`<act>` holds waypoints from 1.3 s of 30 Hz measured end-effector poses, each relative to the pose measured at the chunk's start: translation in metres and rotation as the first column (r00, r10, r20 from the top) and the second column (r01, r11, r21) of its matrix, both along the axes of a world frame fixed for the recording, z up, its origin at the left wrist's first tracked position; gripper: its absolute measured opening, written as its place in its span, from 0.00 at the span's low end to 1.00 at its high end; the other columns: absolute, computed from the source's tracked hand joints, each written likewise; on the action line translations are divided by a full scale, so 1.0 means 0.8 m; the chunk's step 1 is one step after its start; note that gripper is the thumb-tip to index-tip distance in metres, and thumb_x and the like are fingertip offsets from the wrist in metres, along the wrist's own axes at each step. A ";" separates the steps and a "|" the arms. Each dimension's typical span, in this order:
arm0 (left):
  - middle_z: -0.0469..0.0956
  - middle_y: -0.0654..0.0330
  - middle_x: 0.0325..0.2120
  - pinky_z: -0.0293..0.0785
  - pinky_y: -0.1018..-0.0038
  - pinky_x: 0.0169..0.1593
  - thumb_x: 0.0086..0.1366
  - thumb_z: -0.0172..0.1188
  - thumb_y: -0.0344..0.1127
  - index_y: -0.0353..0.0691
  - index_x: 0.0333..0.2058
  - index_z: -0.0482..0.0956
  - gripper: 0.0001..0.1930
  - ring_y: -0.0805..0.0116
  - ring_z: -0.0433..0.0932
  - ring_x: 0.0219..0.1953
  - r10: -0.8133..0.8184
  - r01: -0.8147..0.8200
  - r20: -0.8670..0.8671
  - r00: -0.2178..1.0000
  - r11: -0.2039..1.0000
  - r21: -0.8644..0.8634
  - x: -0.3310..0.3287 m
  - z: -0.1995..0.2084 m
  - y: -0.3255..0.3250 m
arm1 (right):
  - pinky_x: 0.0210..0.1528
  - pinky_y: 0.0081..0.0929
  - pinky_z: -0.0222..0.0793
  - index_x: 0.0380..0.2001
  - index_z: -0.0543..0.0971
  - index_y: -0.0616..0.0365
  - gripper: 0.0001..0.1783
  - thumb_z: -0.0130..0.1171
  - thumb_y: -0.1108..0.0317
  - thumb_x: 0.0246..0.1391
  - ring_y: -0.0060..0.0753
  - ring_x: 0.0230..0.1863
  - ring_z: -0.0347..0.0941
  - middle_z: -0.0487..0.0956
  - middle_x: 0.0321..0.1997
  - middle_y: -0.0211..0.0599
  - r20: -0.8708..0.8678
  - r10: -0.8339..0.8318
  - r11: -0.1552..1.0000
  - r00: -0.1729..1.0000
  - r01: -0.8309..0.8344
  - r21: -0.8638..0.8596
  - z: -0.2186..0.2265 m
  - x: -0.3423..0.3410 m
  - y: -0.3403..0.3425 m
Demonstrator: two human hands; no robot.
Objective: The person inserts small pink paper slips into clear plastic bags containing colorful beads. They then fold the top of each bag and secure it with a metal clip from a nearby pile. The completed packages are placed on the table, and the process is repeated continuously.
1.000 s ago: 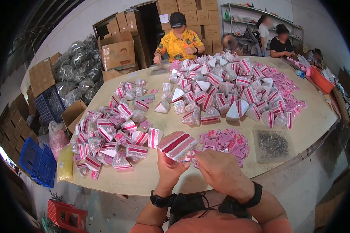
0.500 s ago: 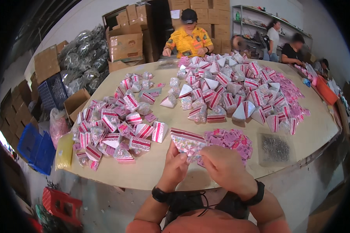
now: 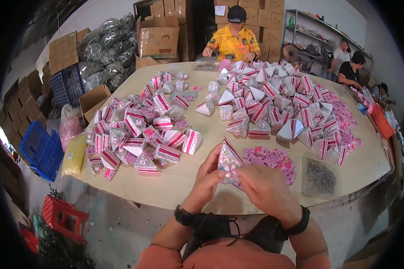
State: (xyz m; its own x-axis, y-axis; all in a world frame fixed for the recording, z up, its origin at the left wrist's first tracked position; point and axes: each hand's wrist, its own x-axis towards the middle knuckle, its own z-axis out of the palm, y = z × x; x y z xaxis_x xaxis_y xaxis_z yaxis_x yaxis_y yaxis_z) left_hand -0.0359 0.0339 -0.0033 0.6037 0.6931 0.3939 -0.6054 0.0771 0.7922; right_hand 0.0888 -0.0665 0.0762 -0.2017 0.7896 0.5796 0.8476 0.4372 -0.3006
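Observation:
Over the near edge of the table [image 3: 211, 188], my left hand [image 3: 204, 183] is closed round a toy cake slice [image 3: 229, 158]. The slice is a wedge with pink and white layered sides and a confetti-dotted face, its point tilted up and away. At the slice's lower corner, my right hand [image 3: 267, 184] closes thumb and fingers on it; any small part between them is hidden. Just beyond my right hand lies a pile of small pink printed cards [image 3: 276, 163]. A shallow clear tray [image 3: 309, 190] of small dark metal pieces [image 3: 321, 175] is to its right.
Cake slices lie heaped at left [image 3: 134, 127] and across the far right [image 3: 274, 96], with more pink cards [image 3: 339, 112] beside them. Opposite me sits a person in a yellow shirt [image 3: 234, 42]. Blue crates [image 3: 42, 143], a red stool [image 3: 65, 217] and cardboard boxes [image 3: 159, 40] surround the table.
The cake slice has turned in my hands, from its layered edge lying across to its point aimed upward. My right fingers have moved in against its lower corner. The whole view has shifted slightly.

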 end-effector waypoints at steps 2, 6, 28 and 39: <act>0.59 0.54 0.55 0.52 0.71 0.59 0.51 0.55 0.41 0.31 0.59 0.48 0.40 0.65 0.59 0.57 -0.004 0.004 -0.014 1.000 1.000 -0.004 -0.001 -0.002 0.001 | 0.21 0.38 0.62 0.26 0.66 0.60 0.04 0.50 0.74 0.45 0.47 0.22 0.69 0.70 0.21 0.43 0.006 -0.002 1.000 1.000 0.002 -0.007 -0.001 -0.001 0.001; 0.59 0.53 0.55 0.53 0.72 0.58 0.51 0.54 0.41 0.30 0.59 0.49 0.39 0.66 0.60 0.56 -0.009 0.009 -0.037 0.999 1.000 0.001 -0.003 -0.005 0.004 | 0.20 0.37 0.63 0.25 0.66 0.60 0.04 0.50 0.73 0.46 0.46 0.22 0.70 0.70 0.21 0.42 0.026 -0.014 1.000 1.000 0.015 -0.014 -0.004 -0.001 0.004; 0.60 0.53 0.54 0.54 0.74 0.57 0.54 0.53 0.43 0.31 0.58 0.52 0.37 0.67 0.60 0.56 0.002 0.006 -0.180 0.984 0.999 0.043 0.001 -0.004 0.004 | 0.20 0.37 0.63 0.26 0.67 0.59 0.05 0.51 0.72 0.46 0.45 0.22 0.70 0.70 0.22 0.41 0.032 -0.048 0.998 0.998 0.049 -0.026 -0.006 0.009 0.002; 0.60 0.54 0.54 0.55 0.73 0.57 0.54 0.54 0.40 0.32 0.59 0.50 0.37 0.67 0.62 0.54 0.010 0.004 -0.226 0.974 0.998 0.062 0.004 -0.003 0.002 | 0.22 0.37 0.65 0.28 0.67 0.60 0.06 0.51 0.74 0.43 0.45 0.24 0.71 0.71 0.23 0.41 0.092 -0.077 0.996 0.993 0.080 -0.036 -0.008 0.012 -0.002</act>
